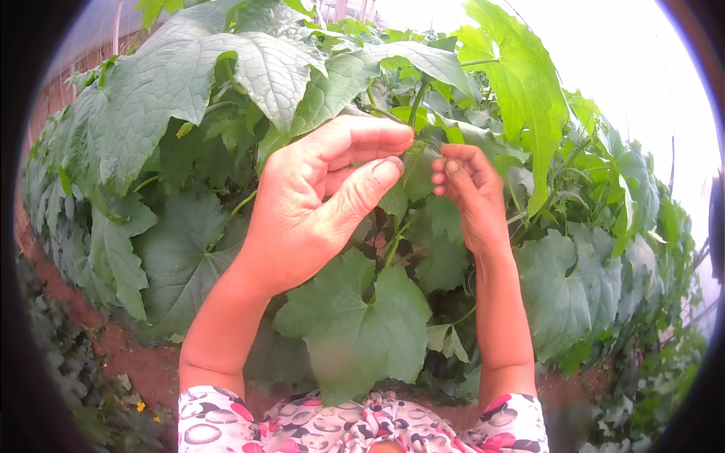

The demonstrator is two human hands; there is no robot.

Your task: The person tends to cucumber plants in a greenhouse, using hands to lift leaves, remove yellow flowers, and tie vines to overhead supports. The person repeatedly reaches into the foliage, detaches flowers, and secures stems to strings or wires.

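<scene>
My left hand is raised among the leaves of a cucumber-like vine, palm turned inward. Its fingers are bent over and the thumb stands apart below them, with nothing visible in the gap. Just beyond its fingertips a green stem rises. Lower and to the right, my right hand has its fingers curled and thumb pressed in. A thin pale tendril runs to its fingertips and seems pinched there. Below both hands hangs a broad lobed leaf, in front of a stalk.
Large leaves overhang at upper left, and a bright leaf droops at upper right. Dense foliage continues to the right. Bare reddish soil shows at lower left, near small yellow flowers.
</scene>
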